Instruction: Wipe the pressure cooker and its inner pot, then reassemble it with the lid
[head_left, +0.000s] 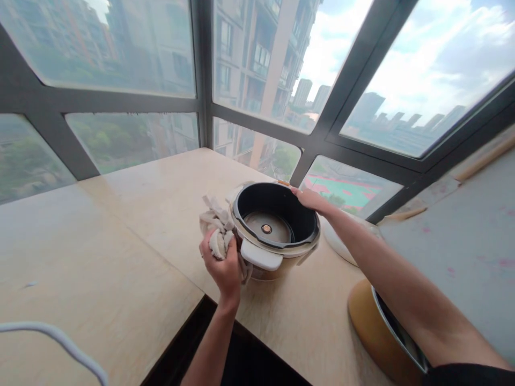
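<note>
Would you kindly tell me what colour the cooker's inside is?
The cooker's inside is black, seen best in the head view.

beige counter [120, 252]: cooker base [277, 244], gold pot [376, 332], white lid [341, 244].

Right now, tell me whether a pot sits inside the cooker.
No: the cooker is bare down to its heating plate, and a gold pot stands apart on the counter.
</note>
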{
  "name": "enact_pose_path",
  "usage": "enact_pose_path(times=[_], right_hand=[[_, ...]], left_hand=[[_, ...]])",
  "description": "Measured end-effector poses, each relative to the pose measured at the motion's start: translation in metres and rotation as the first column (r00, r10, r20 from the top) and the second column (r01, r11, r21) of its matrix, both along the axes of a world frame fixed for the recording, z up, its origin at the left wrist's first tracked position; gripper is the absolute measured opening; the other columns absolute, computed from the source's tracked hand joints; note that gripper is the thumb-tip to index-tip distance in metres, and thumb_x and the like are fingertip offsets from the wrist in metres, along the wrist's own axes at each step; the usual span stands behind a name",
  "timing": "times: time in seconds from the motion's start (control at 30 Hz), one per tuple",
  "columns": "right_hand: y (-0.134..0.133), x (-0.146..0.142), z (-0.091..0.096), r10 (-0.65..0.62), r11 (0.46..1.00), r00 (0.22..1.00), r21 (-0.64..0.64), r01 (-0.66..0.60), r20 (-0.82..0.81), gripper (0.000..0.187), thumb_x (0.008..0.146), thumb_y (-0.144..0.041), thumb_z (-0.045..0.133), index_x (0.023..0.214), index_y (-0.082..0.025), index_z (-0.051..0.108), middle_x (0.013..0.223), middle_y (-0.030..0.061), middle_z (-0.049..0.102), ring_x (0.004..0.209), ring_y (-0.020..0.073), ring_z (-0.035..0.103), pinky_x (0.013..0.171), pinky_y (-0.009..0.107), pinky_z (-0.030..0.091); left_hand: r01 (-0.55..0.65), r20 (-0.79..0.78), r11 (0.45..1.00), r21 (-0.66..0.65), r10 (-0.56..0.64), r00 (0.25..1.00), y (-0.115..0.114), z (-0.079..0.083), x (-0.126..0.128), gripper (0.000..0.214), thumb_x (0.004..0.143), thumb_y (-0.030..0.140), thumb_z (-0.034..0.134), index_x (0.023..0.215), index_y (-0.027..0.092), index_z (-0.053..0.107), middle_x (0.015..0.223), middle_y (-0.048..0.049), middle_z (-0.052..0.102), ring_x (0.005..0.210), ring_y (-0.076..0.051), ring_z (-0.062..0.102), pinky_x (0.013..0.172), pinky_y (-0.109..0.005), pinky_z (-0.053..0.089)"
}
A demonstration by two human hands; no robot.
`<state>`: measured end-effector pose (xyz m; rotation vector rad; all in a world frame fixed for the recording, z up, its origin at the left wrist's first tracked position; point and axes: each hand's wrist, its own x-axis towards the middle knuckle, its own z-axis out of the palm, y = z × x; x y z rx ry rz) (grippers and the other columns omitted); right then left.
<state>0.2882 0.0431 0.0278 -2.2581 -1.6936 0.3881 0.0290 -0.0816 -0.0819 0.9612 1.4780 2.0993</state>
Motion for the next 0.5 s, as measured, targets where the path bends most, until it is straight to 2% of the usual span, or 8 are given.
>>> enact_pose_path(times=[0.1, 0.2, 0.27, 0.4, 0.5], right_hand=[[-0.007, 0.005, 0.0, -0.056, 0.998, 0.997, 0.011, 0.056, -0.044, 0.036, 0.099, -0.05, 0.055, 0.09, -0.019, 0.071, 0.079, 0.0116, 0.073, 0.106, 0.0312, 0.071, 0.095, 0.042, 0.053], [-0.018, 0.005, 0.003, -0.134, 0.991, 0.982, -0.037, 0.13, -0.131, 0.042, 0.095, -0.055, 0.057, 0.077, -0.018, 0.068, 0.06, 0.0078, 0.064, 0.083, 0.0319, 0.074, 0.083, 0.048, 0.058], [-0.027, 0.005, 0.004, -0.185, 0.982, 0.961, -0.068, 0.174, -0.204, 0.046, 0.093, -0.058, 0.058, 0.072, -0.018, 0.066, 0.053, 0.0055, 0.06, 0.071, 0.0317, 0.073, 0.074, 0.051, 0.06], [-0.047, 0.011, 0.002, -0.216, 0.974, 0.895, -0.023, 0.225, -0.389, 0.035, 0.089, -0.049, 0.066, 0.073, -0.018, 0.065, 0.063, 0.01, 0.065, 0.075, 0.0346, 0.074, 0.072, 0.054, 0.06], [-0.061, 0.017, -0.004, -0.152, 0.951, 0.812, 0.142, 0.276, -0.563, 0.019, 0.084, -0.035, 0.073, 0.08, -0.019, 0.063, 0.08, 0.013, 0.07, 0.088, 0.0346, 0.074, 0.079, 0.048, 0.06]], left_hand=[[-0.008, 0.026, 1.0, -0.002, 0.008, 1.0, -0.036, -0.006, 0.025, 0.044, 0.08, 0.027, 0.074, 0.121, 0.022, 0.06, 0.119, -0.0077, 0.061, 0.114, -0.023, 0.06, 0.105, -0.041, 0.046], [0.002, -0.014, 1.0, -0.005, -0.002, 1.0, -0.067, -0.009, 0.044, 0.04, 0.082, 0.026, 0.074, 0.12, 0.021, 0.06, 0.12, -0.009, 0.058, 0.116, -0.024, 0.059, 0.102, -0.04, 0.048], [0.03, -0.065, 1.0, 0.009, -0.03, 0.997, -0.079, -0.007, 0.052, 0.036, 0.083, 0.026, 0.073, 0.117, 0.021, 0.061, 0.12, -0.0094, 0.058, 0.115, -0.024, 0.06, 0.1, -0.04, 0.049], [0.032, -0.034, 1.0, -0.001, -0.032, 0.999, -0.079, -0.006, 0.061, 0.039, 0.084, 0.026, 0.071, 0.12, 0.021, 0.059, 0.12, -0.0098, 0.057, 0.115, -0.024, 0.059, 0.101, -0.042, 0.049], [-0.013, 0.034, 1.0, 0.008, 0.013, 0.999, -0.067, -0.01, 0.064, 0.041, 0.083, 0.026, 0.07, 0.121, 0.02, 0.055, 0.119, -0.0101, 0.056, 0.117, -0.026, 0.058, 0.103, -0.046, 0.048]])
